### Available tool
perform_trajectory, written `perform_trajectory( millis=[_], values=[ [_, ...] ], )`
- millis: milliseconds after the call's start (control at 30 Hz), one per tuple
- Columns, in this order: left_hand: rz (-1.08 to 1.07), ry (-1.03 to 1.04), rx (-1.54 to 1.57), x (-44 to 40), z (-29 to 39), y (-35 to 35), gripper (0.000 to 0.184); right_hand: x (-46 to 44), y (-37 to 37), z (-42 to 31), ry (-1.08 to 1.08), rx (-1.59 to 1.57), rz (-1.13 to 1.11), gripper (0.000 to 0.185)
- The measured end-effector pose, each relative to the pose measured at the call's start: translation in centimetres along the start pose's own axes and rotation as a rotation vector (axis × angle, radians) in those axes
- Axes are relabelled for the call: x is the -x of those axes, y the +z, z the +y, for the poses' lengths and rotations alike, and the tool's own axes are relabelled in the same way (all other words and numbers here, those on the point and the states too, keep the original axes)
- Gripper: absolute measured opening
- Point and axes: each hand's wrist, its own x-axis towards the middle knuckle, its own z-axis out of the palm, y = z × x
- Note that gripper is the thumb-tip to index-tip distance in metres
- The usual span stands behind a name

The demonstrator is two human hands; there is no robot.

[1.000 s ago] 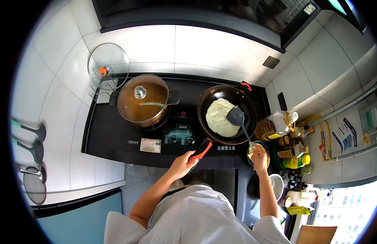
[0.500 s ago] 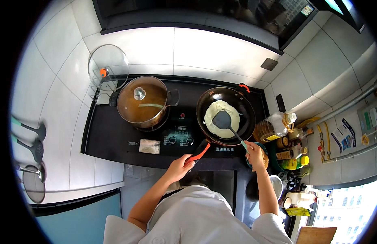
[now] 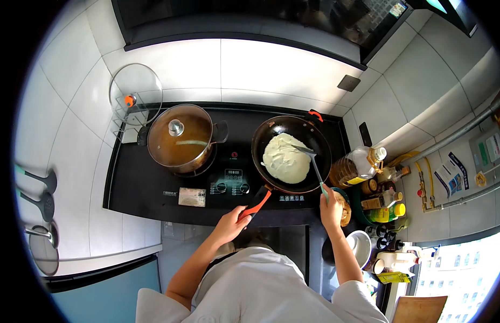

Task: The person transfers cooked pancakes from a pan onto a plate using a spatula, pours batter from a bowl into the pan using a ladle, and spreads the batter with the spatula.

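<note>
My left hand (image 3: 230, 223) is wrapped round the red-and-black handle of a dark wok (image 3: 321, 176). In the wok lies a pale, creamy, flat mass (image 3: 285, 160), like batter or a soft pancake, with an uneven edge. My right hand (image 3: 330, 206) grips the green handle of a spatula (image 3: 317, 169). The spatula's dark blade is tilted at the right edge of the pale mass, and I cannot tell whether it is under it. Both hands stay near the front edge of the black cooktop (image 3: 142, 185).
A lidded pot (image 3: 180, 153) of brownish liquid stands on the left burner. Behind it a glass lid (image 3: 136, 89) leans in a rack. An oil bottle (image 3: 358, 164) and several other bottles crowd the right. A white bowl (image 3: 359, 247) sits beside my right forearm. Utensils (image 3: 43, 204) hang on the left wall.
The spatula blade has gone from lying over the middle of the pale mass to its right edge, turned on its side. The pale mass now looks thicker and more fully in view.
</note>
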Motion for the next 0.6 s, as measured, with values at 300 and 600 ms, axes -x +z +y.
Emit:
perform_trajectory(
  millis=[300,600],
  values=[
    [0.000,0.022,-0.047,-0.4,-0.3,-0.2,0.044,-0.5,1.9,0.0,-0.044,0.013,-0.065,0.030],
    [0.005,0.025,-0.093,-0.4,0.1,-0.4,0.046,-3.7,4.4,-2.4,-0.048,0.082,-0.089,0.031]
  ],
)
